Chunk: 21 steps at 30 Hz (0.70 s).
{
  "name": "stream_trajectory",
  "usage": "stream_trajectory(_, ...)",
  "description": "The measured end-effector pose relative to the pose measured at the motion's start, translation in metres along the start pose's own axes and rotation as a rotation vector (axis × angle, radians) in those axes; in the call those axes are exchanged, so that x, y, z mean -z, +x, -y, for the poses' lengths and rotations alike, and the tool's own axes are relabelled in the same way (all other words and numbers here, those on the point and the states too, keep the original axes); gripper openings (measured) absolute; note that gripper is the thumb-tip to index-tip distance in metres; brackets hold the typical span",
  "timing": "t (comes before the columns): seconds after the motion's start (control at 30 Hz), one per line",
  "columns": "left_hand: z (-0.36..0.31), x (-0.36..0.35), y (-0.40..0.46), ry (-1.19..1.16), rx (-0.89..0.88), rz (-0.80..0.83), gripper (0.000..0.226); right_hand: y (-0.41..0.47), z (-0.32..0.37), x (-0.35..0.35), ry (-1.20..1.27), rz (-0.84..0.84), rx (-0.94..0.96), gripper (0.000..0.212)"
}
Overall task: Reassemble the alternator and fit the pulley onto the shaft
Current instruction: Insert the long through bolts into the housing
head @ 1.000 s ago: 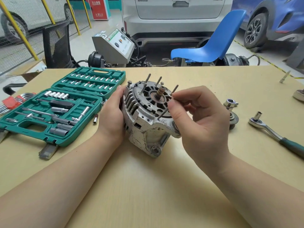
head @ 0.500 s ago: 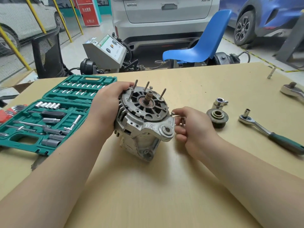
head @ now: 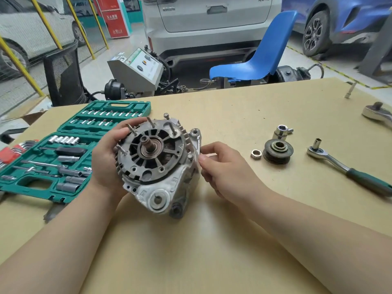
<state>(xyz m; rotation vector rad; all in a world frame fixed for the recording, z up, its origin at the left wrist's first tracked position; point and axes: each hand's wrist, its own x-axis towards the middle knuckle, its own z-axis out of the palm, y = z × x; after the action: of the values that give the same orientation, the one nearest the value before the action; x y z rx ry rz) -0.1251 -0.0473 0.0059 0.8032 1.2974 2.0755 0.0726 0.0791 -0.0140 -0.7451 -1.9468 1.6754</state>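
Nearest the person, toward the middle of the table (head: 191, 251), the alternator (head: 158, 164) stands tilted with its bare shaft (head: 147, 143) facing up toward the camera, several long bolts sticking out of its front face. The left hand (head: 108, 158) grips its left side, fingers curled over the rim. The right hand (head: 224, 168) is at the housing's right side with fingers bent; whether they pinch anything cannot be told. Further toward the right edge lie a nut (head: 256, 154), touching or just beside the grooved pulley (head: 277, 151), then a ratchet wrench (head: 347, 168) with a green handle. A socket (head: 281, 131) stands just behind the pulley. At the left edge an open green socket set case (head: 70, 153) holds its tools. Beyond the far edge stands a blue chair (head: 258, 58).
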Motion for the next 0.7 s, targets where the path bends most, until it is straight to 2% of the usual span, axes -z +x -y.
stream_trajectory(0.17,-0.0005,0.0056,0.0042,-0.039,-0.011,-0.027,0.066,-0.0016,-0.0015,-0.0002,-0.036,0.041,0.058,0.013)
stream_trajectory(0.33,0.0009,0.0086,0.0064,-0.032,-0.031,-0.002,0.063,-0.0001,-0.0052,-0.0001,-0.078,0.046,0.082,0.016)
stream_trajectory(0.5,0.0047,0.0079,0.0056,0.059,-0.168,0.003,0.072,0.0019,-0.006,0.0031,-0.106,0.034,0.087,0.013)
stream_trajectory(0.7,0.0045,0.0102,0.0087,-0.013,-0.074,-0.008,0.063,0.002,-0.0055,0.0045,-0.133,0.03,0.089,0.014)
